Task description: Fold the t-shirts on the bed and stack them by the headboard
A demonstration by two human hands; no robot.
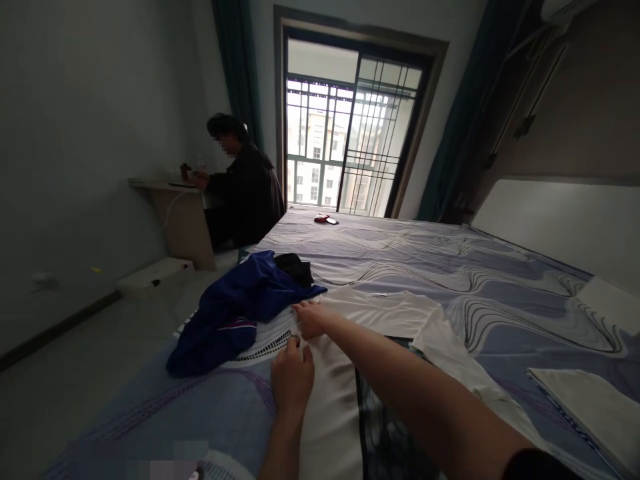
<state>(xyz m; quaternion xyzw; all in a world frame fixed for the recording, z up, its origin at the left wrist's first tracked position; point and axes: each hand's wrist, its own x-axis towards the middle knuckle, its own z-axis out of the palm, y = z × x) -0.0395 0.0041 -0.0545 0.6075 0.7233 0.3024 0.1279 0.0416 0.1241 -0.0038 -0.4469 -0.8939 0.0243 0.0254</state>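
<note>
A white T-shirt point(333, 393) with a large dark print lies spread on the bed in front of me. My right hand point(313, 319) reaches across it from the right, its fingers closed on the shirt's left edge near the sleeve. Just below it, my left hand point(293, 373) is at the same edge, with curled fingers that look closed on the fabric; its fingertips are partly hidden. Left of both hands lies a crumpled blue garment point(235, 300), with a black piece of cloth point(294, 268) beside its far end.
Patterned bedding point(400, 250) covers the bed. A folded pale cloth point(590, 400) lies at the right. Small red and dark items point(325, 219) rest near the far edge. A person point(245, 180) sits at a desk point(175, 207) on the left; a white box point(155, 277) stands on the floor.
</note>
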